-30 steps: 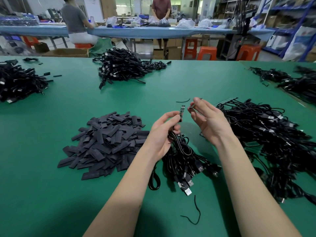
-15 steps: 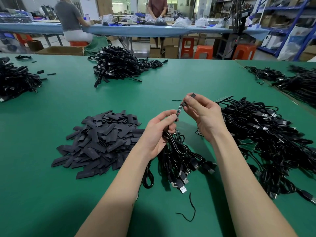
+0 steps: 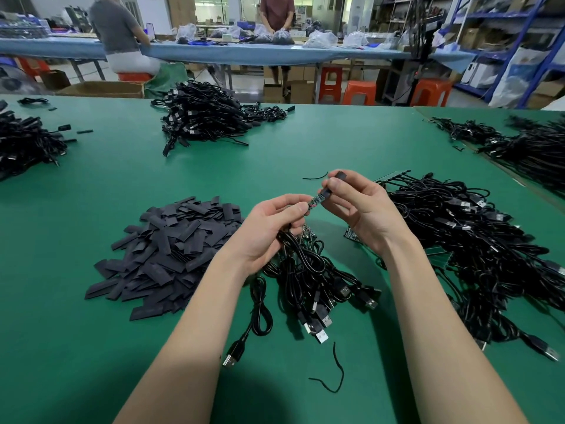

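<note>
At the frame's centre, the left hand (image 3: 269,231) grips a cable bundle (image 3: 305,270) and pinches its small circuit board (image 3: 316,199). The right hand's (image 3: 363,209) fingers pinch a black sleeve (image 3: 333,183) just over the board's tip. This sleeving looks barely begun, and the right-side cable heap (image 3: 474,240) likely remains.

The left hand (image 3: 269,228) pinched a small circuit board (image 3: 315,201) and gripped a cable bundle (image 3: 308,270). The right hand (image 3: 357,206) pinched a black sleeve (image 3: 333,184) over the board's far end, above the green table (image 3: 91,347), with flat black sleeves (image 3: 171,249) heaped at left.
</note>
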`<state>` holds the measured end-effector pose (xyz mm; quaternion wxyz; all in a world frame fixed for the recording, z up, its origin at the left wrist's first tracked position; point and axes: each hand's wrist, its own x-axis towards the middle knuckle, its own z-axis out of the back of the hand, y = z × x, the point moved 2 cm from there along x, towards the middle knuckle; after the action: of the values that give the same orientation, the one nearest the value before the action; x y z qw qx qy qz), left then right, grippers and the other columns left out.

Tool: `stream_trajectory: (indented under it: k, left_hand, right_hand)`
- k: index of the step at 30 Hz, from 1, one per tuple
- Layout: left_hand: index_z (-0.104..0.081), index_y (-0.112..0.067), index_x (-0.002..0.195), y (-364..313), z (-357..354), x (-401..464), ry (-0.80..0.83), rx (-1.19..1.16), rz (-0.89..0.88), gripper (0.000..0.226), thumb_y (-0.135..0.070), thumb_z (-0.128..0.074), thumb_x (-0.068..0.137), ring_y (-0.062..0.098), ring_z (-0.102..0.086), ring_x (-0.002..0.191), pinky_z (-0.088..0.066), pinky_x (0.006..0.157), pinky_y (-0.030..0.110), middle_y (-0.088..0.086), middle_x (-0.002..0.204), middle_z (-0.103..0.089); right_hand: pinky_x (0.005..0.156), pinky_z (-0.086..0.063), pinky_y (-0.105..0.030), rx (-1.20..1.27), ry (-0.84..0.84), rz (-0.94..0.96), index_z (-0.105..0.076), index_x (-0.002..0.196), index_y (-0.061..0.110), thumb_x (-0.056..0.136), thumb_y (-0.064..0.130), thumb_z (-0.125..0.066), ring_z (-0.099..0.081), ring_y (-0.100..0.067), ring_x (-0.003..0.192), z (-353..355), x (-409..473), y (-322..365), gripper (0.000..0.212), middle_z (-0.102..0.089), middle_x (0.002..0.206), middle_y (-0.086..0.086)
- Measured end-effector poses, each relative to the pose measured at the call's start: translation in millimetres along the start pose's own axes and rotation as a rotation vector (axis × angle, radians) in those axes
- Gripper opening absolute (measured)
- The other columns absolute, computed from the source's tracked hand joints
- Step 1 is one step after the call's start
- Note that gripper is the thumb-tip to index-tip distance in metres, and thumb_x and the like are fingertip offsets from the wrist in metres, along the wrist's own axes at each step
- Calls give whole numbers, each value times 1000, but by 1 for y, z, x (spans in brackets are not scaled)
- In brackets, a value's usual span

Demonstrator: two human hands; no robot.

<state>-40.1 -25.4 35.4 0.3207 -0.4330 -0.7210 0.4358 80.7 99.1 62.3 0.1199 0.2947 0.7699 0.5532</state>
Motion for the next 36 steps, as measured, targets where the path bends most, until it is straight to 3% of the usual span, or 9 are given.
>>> stream_trajectory:
  k: [6, 9, 11, 15, 21, 28, 36]
  left_hand:
    - [-69, -3, 103, -5, 4, -2, 24, 64, -4, 21, -6, -67, 83, 7, -49, 63, -43, 56, 16, -2, 71, -59]
    - [-58, -8, 110, -6, 4, -2, -3, 41, -19, 23, 0, -64, 90, 9, -47, 61, -43, 56, 18, 0, 72, -57]
    - [-53, -9, 105, -7, 3, -3, 0, 7, -13, 23, 0, -65, 88, 10, -46, 60, -41, 54, 18, 1, 71, -56]
    - [-53, -9, 93, -10, 1, -4, 62, 50, 20, 15, -1, -65, 87, 9, -43, 59, -39, 53, 17, -2, 67, -55]
    - [-55, -9, 93, -10, 2, -4, 73, 72, 21, 11, -1, -62, 92, 9, -41, 60, -38, 54, 17, -5, 64, -55]
    - [-65, -13, 92, -10, 4, -3, -17, 452, -155, 6, -10, -70, 92, 14, -60, 63, -51, 68, 21, -3, 77, -66]
    - [-72, -7, 96, -11, 4, -4, -102, 591, -207, 10, -3, -74, 87, 18, -73, 74, -57, 78, 24, 6, 90, -76]
  right_hand:
    - [71, -56, -20, -48, 108, -13, -78, 80, 27, 57, 34, -94, -69, -7, 75, 2, -5, 4, 29, -75, 88, 2]
    - [73, -57, -20, -57, 75, 20, -77, 78, 26, 60, 29, -90, -70, -8, 76, 0, -6, 2, 23, -76, 88, 1]
    - [72, -57, -20, -37, 61, 22, -76, 78, 25, 62, 24, -90, -70, -8, 76, 0, -7, 0, 21, -76, 89, 1]
    - [70, -57, -19, 8, 95, -16, -76, 78, 25, 77, 11, -75, -71, -8, 77, -3, -11, -6, 14, -76, 91, 1]
    - [73, -57, -20, -7, 105, -18, -77, 80, 24, 78, 10, -74, -71, -9, 80, -9, -11, -8, 15, -76, 90, 0]
    - [78, -57, -21, -5, 43, -37, -77, 86, 13, 74, 8, -77, -71, -13, 84, 0, -11, -10, 13, -75, 93, -7]
    - [75, -57, -19, 141, -80, -133, -77, 86, 9, 72, 7, -79, -74, -18, 82, 5, -9, -18, 14, -76, 93, -13]
